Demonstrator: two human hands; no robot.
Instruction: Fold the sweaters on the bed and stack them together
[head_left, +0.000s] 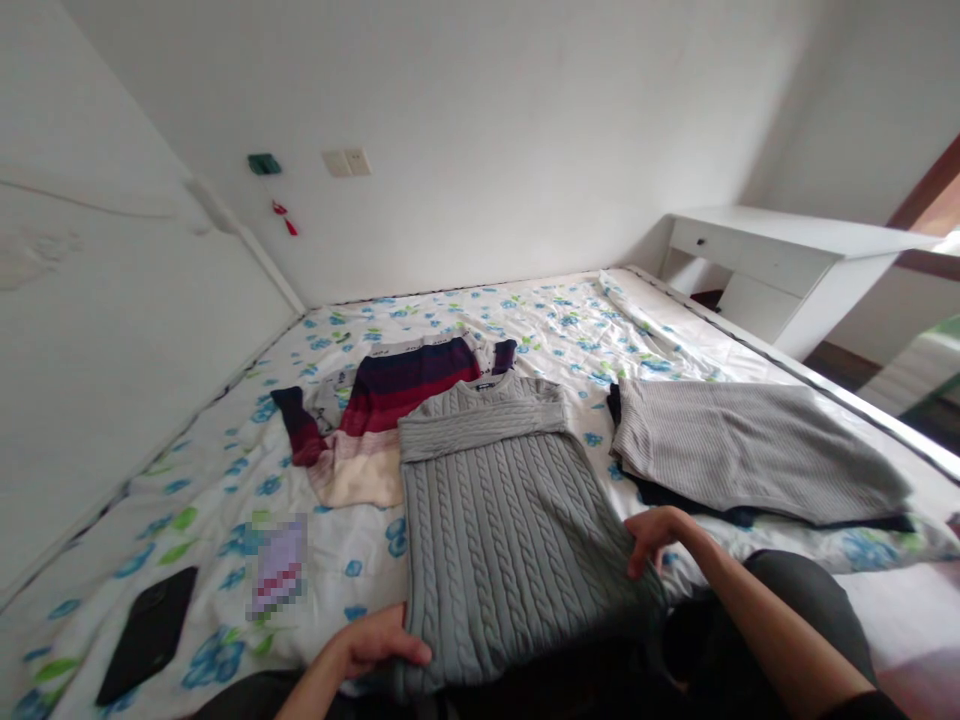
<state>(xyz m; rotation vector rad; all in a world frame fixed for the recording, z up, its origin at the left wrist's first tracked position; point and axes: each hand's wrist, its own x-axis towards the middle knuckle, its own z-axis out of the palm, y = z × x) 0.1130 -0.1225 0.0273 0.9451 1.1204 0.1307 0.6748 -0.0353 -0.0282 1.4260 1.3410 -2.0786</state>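
one floral sheet [555,320], one phone [148,635]; left fingers [415,650] and right fingers [639,555] pinch one grey sweater [495,530].

Head camera: single view, forward and downward.
Looks from the wearer's head across the bed [570,322] toward the far wall [525,150]; the gray sweater [499,530] lies close, at lower centre.

The left fingers [411,650] and right fingers [640,545] hold the lower edges of a gray cable-knit sweater [495,530], which overlaps a striped sweater [405,390] on the floral bedsheet [555,322], between a black phone [150,635] and ribbed gray garment [750,450].
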